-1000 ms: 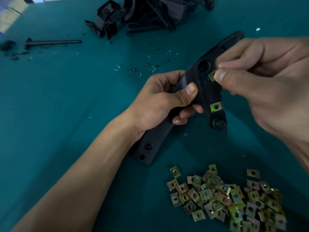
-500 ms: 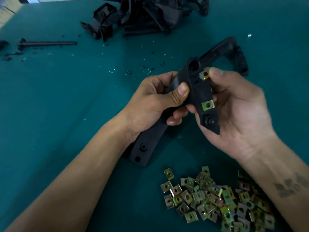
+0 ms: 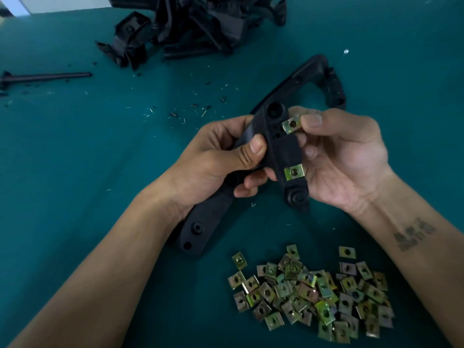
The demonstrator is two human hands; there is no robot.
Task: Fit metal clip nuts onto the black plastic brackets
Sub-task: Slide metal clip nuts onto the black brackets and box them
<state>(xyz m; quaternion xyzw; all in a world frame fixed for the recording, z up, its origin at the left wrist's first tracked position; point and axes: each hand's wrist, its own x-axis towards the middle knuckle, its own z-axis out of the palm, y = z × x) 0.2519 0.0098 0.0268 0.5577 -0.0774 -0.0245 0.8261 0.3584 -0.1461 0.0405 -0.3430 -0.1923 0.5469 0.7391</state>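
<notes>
A long black plastic bracket (image 3: 282, 149) hangs above the teal table, gripped around its middle by my left hand (image 3: 216, 162), thumb on top. My right hand (image 3: 344, 156) cups the bracket's right side from behind, and its thumb presses a yellow-zinc clip nut (image 3: 291, 124) against the bracket's upper edge. A second clip nut (image 3: 293, 172) sits clipped on the bracket lower down. A loose pile of several clip nuts (image 3: 313, 292) lies on the table below my hands.
A heap of black plastic brackets (image 3: 190, 28) sits at the far edge of the table. A black rod (image 3: 47, 77) lies far left. Small shavings and black bits (image 3: 190, 109) are scattered between. A tiny shiny speck (image 3: 346, 51) lies far right.
My right hand turned palm-up and came under the bracket, its thumb staying on the upper clip nut. The bracket tilted slightly; my left hand kept its grip.
</notes>
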